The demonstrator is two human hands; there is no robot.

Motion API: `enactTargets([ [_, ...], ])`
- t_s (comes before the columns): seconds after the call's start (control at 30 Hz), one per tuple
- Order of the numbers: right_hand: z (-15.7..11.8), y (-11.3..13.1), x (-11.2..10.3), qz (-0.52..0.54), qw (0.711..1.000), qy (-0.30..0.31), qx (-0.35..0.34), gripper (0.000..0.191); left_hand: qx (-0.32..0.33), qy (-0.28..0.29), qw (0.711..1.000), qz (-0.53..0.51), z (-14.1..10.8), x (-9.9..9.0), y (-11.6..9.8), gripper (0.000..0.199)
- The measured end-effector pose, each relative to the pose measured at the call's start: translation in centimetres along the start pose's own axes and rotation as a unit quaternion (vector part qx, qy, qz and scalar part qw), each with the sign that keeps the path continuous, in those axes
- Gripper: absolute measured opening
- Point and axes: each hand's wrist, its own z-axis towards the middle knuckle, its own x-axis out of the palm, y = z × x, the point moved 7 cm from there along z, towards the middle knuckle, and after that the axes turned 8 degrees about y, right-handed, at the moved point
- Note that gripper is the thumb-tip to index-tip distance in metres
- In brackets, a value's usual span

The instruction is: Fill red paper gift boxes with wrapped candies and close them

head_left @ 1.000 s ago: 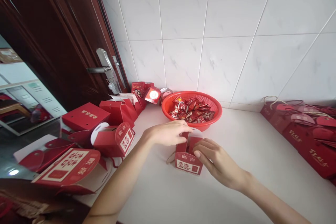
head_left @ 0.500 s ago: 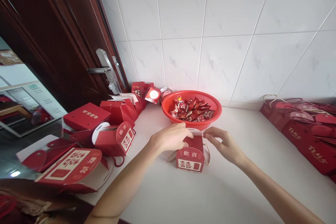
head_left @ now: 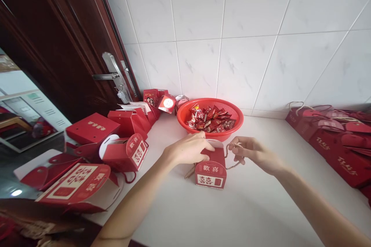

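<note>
A small red gift box [head_left: 211,175] with white double-happiness lettering stands upright on the white tabletop in front of me. My left hand [head_left: 191,150] bends over its top from the left, fingers gripping the upper panels; some fingertips are hidden. At the box's right side, my right hand [head_left: 246,150] pinches the twisted cord handle [head_left: 232,167] and draws it off to the right. The other cord loop [head_left: 189,171] lies loose at the left side. Right behind the box is a red plastic basket [head_left: 181,117] with many wrapped candies [head_left: 213,117] in it.
Several red boxes [head_left: 92,128] of varied shapes crowd the left side, some with raised flaps. Along the right stands a row of red boxes with cord handles [head_left: 327,144]. A tiled wall [head_left: 197,61] closes off the back; a dark wooden door [head_left: 66,38] is at left.
My right hand has taken hold of the cord handle and pulled it outward to the right. The left hand stays on the box. The view has shifted slightly.
</note>
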Motion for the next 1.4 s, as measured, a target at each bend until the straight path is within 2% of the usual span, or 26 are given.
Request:
enactTargets([
  [0.13, -0.8, 1.9, 0.3, -0.040, 0.999, -0.012, -0.023, 0.039, 0.042, -0.023, 0.999, 0.005, -0.3, -0.7, -0.6, 0.038],
  [0.23, -0.9, 2.0, 1.3, -0.078, 0.997, -0.013, -0.017, 0.046, 0.071, -0.038, 0.997, -0.004, -0.7, -1.3, -1.0, 0.049],
  [0.33, -0.9, 1.5, 2.4, -0.132, 0.991, -0.020, 0.000, 0.050, 0.094, -0.082, 0.991, -0.041, -1.1, -2.2, -0.9, 0.060],
  [0.4, -0.8, 1.2, 3.0, -0.157, 0.987, -0.039, 0.011, 0.047, 0.102, -0.098, 0.988, -0.066, -1.3, -2.5, -0.5, 0.066],
  [0.5, -0.7, 0.9, 3.3, -0.177, 0.982, -0.072, 0.017, 0.037, 0.106, -0.091, 0.988, -0.068, -1.3, -2.5, -0.1, 0.069],
  [0.63, -0.3, 0.2, 3.2, -0.185, 0.978, -0.093, 0.034, 0.034, 0.108, -0.079, 0.990, -0.043, -1.0, -2.4, -0.3, 0.058],
  [0.7, -0.2, -0.2, 2.9, -0.195, 0.974, -0.105, 0.045, 0.030, 0.116, -0.067, 0.991, -0.027, -0.6, -2.1, -0.7, 0.041],
  [0.83, -0.1, -0.8, 2.9, -0.207, 0.969, -0.121, 0.063, 0.026, 0.136, -0.009, 0.991, 0.005, 0.3, -0.6, -1.3, 0.012],
  [0.97, -0.1, -0.5, 3.4, -0.203, 0.972, -0.113, 0.045, 0.023, 0.140, -0.001, 0.990, 0.016, 0.7, 0.0, -1.1, 0.011],
  [1.1, 0.0, 0.0, 4.2, -0.212, 0.975, -0.070, 0.016, 0.015, 0.110, 0.002, 0.994, 0.005, 0.2, -0.6, 0.0, 0.025],
  [1.2, 0.1, -0.4, 4.1, -0.216, 0.974, -0.061, 0.035, 0.016, 0.045, 0.007, 0.999, 0.004, -0.4, -1.4, 1.8, 0.044],
  [1.3, 0.1, -0.8, 3.8, -0.217, 0.973, -0.062, 0.051, 0.016, -0.005, 0.051, 0.999, -0.012, -0.7, -1.4, 3.3, 0.070],
  [1.4, 0.1, -0.9, 3.8, -0.222, 0.971, -0.062, 0.056, 0.015, 0.008, 0.096, 0.995, -0.004, 0.1, -0.4, 3.5, 0.088],
])
